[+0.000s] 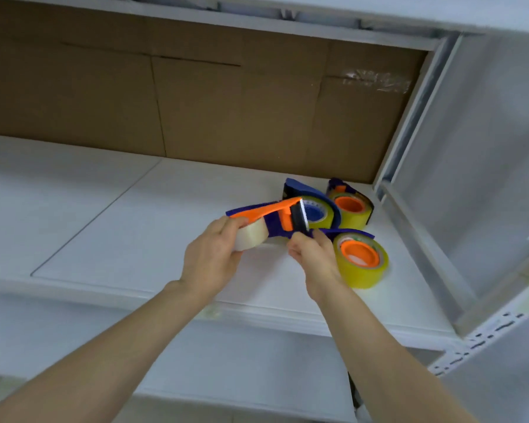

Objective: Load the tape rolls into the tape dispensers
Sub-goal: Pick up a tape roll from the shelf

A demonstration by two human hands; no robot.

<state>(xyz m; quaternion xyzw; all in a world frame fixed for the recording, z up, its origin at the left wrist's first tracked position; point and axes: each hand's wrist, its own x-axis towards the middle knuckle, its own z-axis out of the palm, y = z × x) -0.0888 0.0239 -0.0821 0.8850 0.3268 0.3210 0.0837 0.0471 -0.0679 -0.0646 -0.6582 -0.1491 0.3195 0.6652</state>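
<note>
Tape roll [252, 237] gripped by left hand [211, 254], dispenser [283, 222] pinched by right hand [315, 257]; fingers [298, 242] may be nicked by serrated blade [303, 216].

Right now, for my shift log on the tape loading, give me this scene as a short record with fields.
left hand: grips the clear tape roll
right hand: pinches the blue-and-orange dispenser at its lower edge
roll seated: cannot tell; it touches the dispenser
beside the hands: near yellowish roll, middle yellowish roll, far yellowish roll, blue dispenser parts around them
surface: white shelf
behind: cardboard
</note>
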